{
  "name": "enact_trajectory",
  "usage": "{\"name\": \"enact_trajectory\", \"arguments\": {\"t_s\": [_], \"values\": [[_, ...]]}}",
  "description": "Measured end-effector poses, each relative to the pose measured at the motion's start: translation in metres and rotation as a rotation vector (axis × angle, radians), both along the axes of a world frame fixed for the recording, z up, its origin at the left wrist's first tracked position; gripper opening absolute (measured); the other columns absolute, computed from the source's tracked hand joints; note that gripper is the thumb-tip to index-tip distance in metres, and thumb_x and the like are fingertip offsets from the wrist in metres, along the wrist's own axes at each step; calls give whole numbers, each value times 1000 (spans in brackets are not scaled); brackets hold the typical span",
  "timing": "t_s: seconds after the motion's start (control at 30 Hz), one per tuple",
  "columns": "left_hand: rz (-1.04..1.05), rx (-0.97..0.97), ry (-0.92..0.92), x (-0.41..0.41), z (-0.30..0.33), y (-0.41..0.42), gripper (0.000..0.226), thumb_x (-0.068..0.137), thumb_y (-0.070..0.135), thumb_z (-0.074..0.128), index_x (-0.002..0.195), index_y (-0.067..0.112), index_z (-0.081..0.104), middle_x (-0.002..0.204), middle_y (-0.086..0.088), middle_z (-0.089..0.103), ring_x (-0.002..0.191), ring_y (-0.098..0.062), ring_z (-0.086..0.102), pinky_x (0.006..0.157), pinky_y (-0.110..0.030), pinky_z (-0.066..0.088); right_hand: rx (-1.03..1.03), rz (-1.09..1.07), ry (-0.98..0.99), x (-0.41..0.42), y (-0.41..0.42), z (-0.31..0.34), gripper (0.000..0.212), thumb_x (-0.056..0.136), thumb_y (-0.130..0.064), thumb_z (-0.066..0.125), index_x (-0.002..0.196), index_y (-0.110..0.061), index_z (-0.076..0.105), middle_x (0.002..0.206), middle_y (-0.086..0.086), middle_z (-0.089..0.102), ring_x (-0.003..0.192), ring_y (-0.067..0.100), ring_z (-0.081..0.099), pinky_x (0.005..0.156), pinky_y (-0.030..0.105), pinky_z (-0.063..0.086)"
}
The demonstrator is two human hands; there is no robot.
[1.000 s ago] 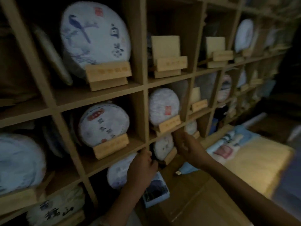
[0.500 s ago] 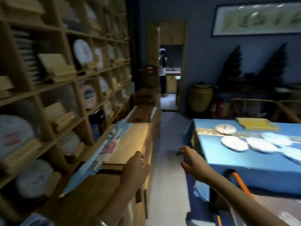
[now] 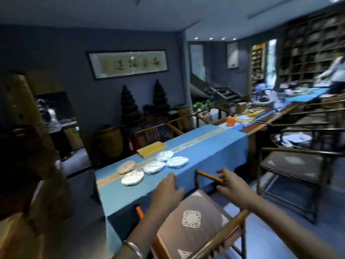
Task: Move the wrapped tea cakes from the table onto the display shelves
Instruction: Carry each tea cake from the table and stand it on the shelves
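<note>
You're reaching for another pickup, left hand (image 3: 166, 191) and right hand (image 3: 231, 187) both spread and holding nothing, five wrapped tea cakes (image 3: 152, 167) waiting on the blue tabletop (image 3: 214, 152) ahead: lean in, grip the nearest one

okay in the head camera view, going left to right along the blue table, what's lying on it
Brown tea cake → nearest white wrapped cake → yellow tray → white cake → white cake → white cake.
</note>
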State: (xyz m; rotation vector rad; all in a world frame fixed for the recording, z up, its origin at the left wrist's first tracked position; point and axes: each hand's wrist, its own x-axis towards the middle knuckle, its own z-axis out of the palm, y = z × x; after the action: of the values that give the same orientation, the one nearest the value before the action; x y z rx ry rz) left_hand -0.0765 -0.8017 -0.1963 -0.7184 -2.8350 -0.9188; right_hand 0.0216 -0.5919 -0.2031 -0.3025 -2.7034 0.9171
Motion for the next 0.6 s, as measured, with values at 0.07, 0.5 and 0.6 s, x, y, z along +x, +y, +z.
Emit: {"name": "enact_trajectory", "arguments": {"t_s": [0.07, 0.5, 0.6], "values": [[-112, -10, -3, 17, 5, 73, 24, 86, 29, 60, 106, 19, 52, 100, -3, 67, 93, -24, 61, 78, -38, 50, -14, -123, -13, 39, 57, -4, 45, 90, -15, 62, 132, -10, 47, 124, 11, 58, 115, 26, 57, 94, 31, 43], [-677, -7, -69, 107, -22, 403, 32, 89, 30, 61, 116, 17, 51, 96, 1, 67, 91, -20, 62, 78, -33, 49, -132, -698, -84, 197, 301, -42, 49, 93, -21, 61, 138, -19, 42, 116, 1, 53, 101, 18, 56, 83, 23, 43], [-713, 38, -68, 99, -21, 467, 34, 88, 30, 61, 119, 17, 53, 100, 2, 67, 99, -20, 60, 83, -31, 48, -130, -743, -100, 185, 352, -43, 48, 92, -21, 60, 137, -19, 42, 125, 1, 52, 112, 18, 54, 88, 22, 39]]}}
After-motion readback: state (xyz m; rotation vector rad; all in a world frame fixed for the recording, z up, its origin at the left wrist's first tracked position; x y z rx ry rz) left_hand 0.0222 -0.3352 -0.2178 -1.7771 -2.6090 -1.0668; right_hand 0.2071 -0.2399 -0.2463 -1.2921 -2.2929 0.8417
